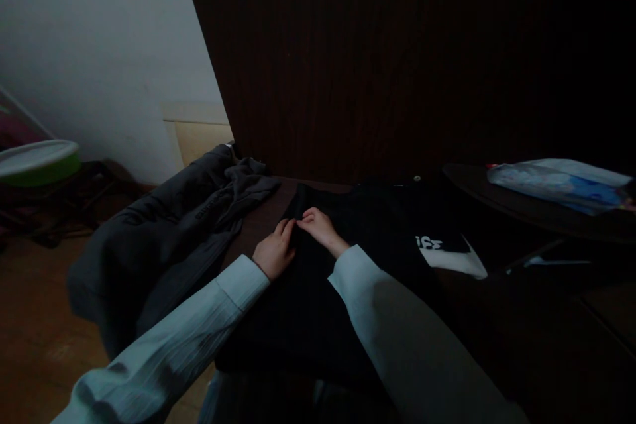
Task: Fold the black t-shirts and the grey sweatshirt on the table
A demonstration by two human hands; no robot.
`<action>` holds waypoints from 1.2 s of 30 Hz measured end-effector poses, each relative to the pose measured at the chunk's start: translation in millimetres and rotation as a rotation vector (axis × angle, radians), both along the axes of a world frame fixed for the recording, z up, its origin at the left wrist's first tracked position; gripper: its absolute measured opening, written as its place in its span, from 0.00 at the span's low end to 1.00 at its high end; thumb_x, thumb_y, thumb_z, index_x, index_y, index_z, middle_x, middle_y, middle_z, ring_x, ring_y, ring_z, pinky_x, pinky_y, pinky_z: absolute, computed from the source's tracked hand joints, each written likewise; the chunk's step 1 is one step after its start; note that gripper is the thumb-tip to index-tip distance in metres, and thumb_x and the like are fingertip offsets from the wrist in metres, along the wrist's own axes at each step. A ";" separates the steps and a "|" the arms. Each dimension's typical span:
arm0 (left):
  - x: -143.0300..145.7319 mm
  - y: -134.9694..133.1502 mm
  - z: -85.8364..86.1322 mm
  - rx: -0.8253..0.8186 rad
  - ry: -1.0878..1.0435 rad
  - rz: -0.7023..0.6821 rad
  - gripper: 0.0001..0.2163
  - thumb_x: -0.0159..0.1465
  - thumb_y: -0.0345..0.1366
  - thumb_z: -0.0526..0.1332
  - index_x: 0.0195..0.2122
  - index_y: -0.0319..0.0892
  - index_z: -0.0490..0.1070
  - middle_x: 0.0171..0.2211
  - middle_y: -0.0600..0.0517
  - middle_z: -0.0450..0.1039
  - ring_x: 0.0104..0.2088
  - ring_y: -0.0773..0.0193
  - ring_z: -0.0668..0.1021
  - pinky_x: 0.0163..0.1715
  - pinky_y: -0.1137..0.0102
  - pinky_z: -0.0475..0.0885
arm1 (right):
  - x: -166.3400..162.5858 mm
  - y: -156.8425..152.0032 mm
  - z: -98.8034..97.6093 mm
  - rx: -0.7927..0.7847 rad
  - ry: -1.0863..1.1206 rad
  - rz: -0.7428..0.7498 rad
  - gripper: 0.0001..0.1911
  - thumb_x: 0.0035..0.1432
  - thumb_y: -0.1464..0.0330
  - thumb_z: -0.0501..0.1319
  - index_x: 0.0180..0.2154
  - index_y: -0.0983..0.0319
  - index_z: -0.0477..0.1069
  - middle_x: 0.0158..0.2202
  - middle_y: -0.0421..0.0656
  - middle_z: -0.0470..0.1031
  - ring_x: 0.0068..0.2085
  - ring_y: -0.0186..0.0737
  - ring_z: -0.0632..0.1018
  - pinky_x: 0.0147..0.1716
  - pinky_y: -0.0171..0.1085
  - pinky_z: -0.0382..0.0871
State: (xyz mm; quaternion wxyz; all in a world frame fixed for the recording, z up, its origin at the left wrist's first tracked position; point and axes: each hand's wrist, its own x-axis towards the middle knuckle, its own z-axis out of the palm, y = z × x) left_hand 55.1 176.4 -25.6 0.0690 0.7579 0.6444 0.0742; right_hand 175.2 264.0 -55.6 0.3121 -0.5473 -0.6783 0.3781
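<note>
A black garment [308, 305] with a white printed patch lies spread on a dark table [258, 222]. My left hand [274, 252] rests on its far left edge, fingers curled down onto the cloth. My right hand [320, 228] is right beside it, fingers bent and pinching the same edge of the black garment. Both arms wear pale long sleeves. The scene is dim, so the exact grip of the left fingers is hard to make out.
A grey garment [163, 238] hangs off the table's left side. A dark wooden panel [377, 59] stands behind. A round dark table [536, 212] at right bears a plastic-wrapped package [561, 184]. A green-and-white basin [37, 162] sits at far left above the brown floor.
</note>
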 end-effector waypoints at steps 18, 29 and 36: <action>-65.1 -147.8 -20.0 0.172 -0.075 0.292 0.07 0.57 0.36 0.49 0.34 0.42 0.61 0.29 0.50 0.73 0.29 0.62 0.77 0.28 0.70 0.70 | 1.8 -8.5 -2.2 0.244 -0.102 0.137 0.11 0.51 0.74 0.54 0.30 0.59 0.74 0.34 0.41 0.76 0.38 0.38 0.75 0.38 0.35 0.65; -63.5 -177.3 -19.5 0.586 -0.162 0.243 0.05 0.58 0.34 0.50 0.28 0.43 0.64 0.23 0.54 0.69 0.24 0.65 0.73 0.24 0.73 0.66 | 2.7 -3.1 -5.2 0.211 0.064 0.065 0.07 0.50 0.68 0.58 0.26 0.61 0.74 0.30 0.42 0.77 0.34 0.38 0.76 0.36 0.35 0.67; -29.9 -178.9 -18.5 0.472 -0.088 0.077 0.10 0.57 0.28 0.49 0.38 0.43 0.65 0.25 0.55 0.74 0.22 0.67 0.74 0.21 0.74 0.67 | 5.6 3.4 -9.4 0.062 0.294 -0.005 0.11 0.51 0.66 0.57 0.35 0.61 0.74 0.39 0.44 0.76 0.39 0.39 0.75 0.34 0.36 0.70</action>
